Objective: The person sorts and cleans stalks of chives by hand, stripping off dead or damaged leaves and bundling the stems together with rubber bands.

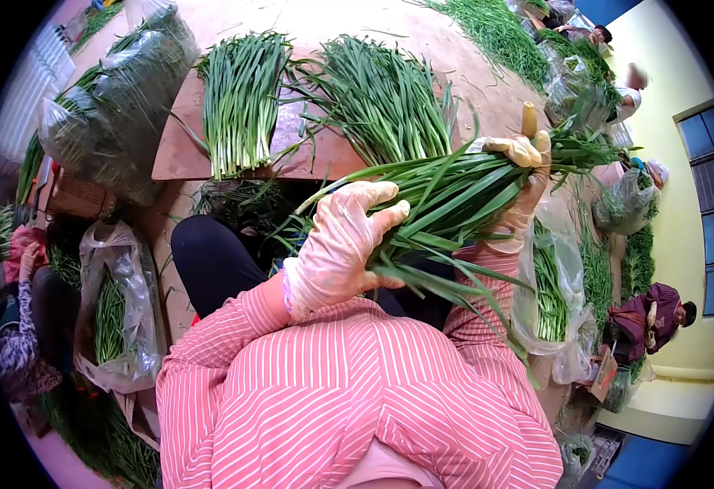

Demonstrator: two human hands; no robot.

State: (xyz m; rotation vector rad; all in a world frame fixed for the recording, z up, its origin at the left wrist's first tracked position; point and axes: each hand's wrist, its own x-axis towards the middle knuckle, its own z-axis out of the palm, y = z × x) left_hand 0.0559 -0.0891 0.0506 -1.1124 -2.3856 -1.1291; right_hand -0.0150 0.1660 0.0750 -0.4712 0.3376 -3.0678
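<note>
A loose bunch of garlic chives (455, 196), long flat green leaves, is held slantwise above my lap. My right hand (524, 167), in a thin pale glove, wraps round it toward its far right end. At the near left end, my left hand (341, 240), gloved too, has its fingers and thumb around the leaves. Some leaves droop below toward my right sleeve. On the low board (179, 151) ahead lie two laid-out piles: a neat left pile (243, 106) with white stem ends toward me, and a wider right pile (385, 102).
A clear bag of greens (121, 310) stands by my left side, another bag (548, 301) by my right. Large filled bags (121, 98) stand at the far left. Loose greens (487, 37) cover the floor at the back. A co-worker (654, 322) sits at the right.
</note>
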